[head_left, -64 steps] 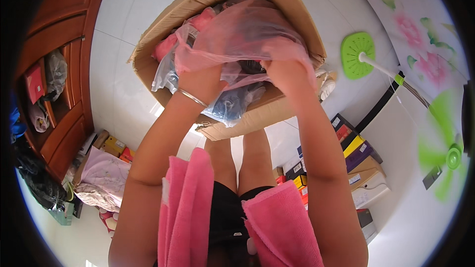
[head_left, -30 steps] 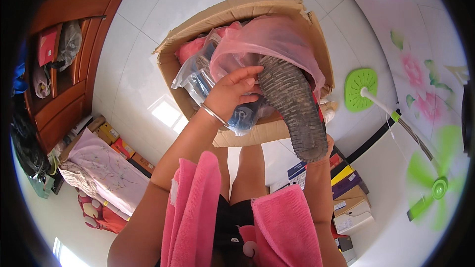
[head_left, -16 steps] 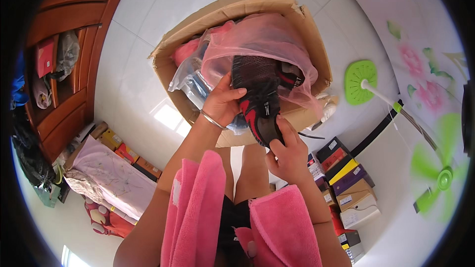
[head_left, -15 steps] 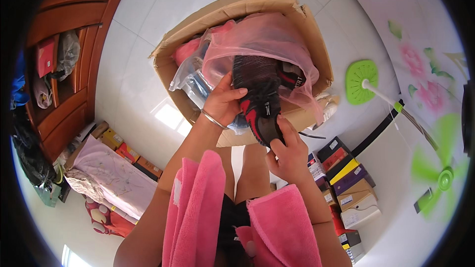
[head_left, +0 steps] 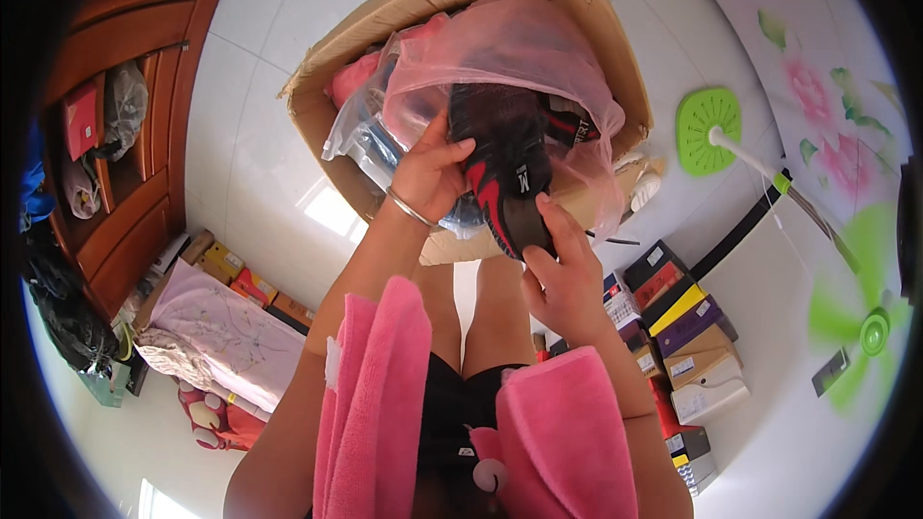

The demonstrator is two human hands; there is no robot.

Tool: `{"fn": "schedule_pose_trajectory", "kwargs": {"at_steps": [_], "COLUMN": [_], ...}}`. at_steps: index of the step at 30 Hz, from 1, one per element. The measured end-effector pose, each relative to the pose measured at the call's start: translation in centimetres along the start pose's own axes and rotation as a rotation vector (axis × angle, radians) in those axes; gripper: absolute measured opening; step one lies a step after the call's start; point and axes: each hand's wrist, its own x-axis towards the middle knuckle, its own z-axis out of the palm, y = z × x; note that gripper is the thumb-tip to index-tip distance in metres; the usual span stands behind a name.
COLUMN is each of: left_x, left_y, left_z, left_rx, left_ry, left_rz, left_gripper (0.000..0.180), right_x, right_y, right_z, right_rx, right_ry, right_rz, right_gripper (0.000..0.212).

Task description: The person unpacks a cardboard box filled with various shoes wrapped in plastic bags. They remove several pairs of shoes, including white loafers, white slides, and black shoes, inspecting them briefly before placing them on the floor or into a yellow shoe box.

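Observation:
A black sneaker with red side panels (head_left: 498,139) is held between my two hands, its far end reaching into the mouth of a sheer pink bag (head_left: 510,38). My left hand (head_left: 430,171), with a silver bangle at the wrist, is closed on the shoe's left side, thumb on top. At the near end, the fingers of my right hand (head_left: 560,274) pinch the shoe's edge. Another dark item with red trim (head_left: 567,123) shows in the bag, right of the sneaker. Bag and shoe are over an open cardboard box (head_left: 317,86), where clear plastic packaging (head_left: 375,146) also lies.
Several stacked shoe boxes (head_left: 683,332) stand to the right, near a spinning green fan (head_left: 873,332) and a green fan-shaped base on a white pole (head_left: 710,130). A wooden cabinet (head_left: 135,197) stands left. Pink cloth (head_left: 380,394) hangs down before me.
The box and surroundings sit slightly higher in the picture. The sneaker has tilted a little, and my right fingers have shifted along its near end. Both hands keep hold.

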Motion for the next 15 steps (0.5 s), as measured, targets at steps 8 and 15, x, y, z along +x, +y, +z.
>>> {"fn": "schedule_pose_trajectory", "kwargs": {"at_steps": [8,15], "left_x": [-2.0,-0.9], "left_y": [1.3,5.0], "left_z": [2.0,3.0], "left_rx": [0.932,1.823], "left_ry": [0.338,0.554], "left_rz": [0.152,1.191], "left_gripper": [0.069,0.098], "right_x": [-0.2,3.0], "right_y": [0.2,2.3], "right_z": [0.1,-0.2], "right_rx": [0.159,0.031], "right_ry": [0.097,0.145], "right_rz": [0.171,0.098], "right_gripper": [0.016,0.014]}}
